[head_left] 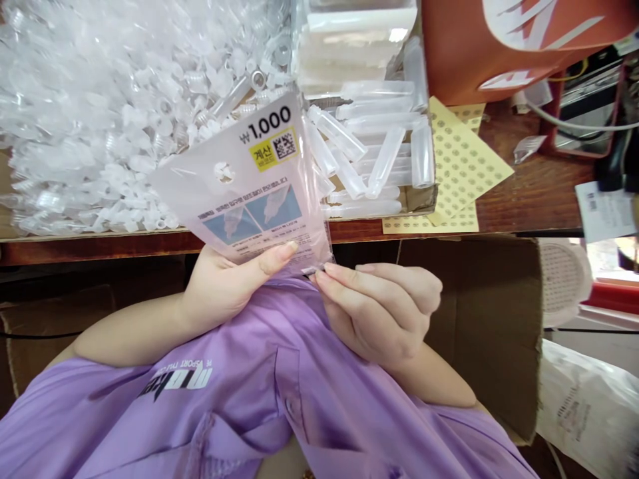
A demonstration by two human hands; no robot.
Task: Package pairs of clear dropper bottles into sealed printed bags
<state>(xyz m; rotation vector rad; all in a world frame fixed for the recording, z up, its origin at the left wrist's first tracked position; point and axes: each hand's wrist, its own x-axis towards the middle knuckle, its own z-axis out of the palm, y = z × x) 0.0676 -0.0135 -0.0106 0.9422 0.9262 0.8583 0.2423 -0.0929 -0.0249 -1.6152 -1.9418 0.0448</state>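
Observation:
A printed plastic package with a hang hole, a price of 1,000 and a yellow code label is tilted in front of me. My left hand grips its lower edge, thumb on the printed face and the other fingers hidden behind. At the package's lower right corner, my right hand pinches with thumb and forefinger, its other fingers curled. Something small and whitish shows at those fingertips, and I cannot tell whether it is the package's edge or flap.
Small clear plastic nozzle-like parts heap the left box. Beside them, translucent tubes lie in a carton. Yellow sticker sheets, an orange bag and a phone-like device are to the right. Below stands an open cardboard box.

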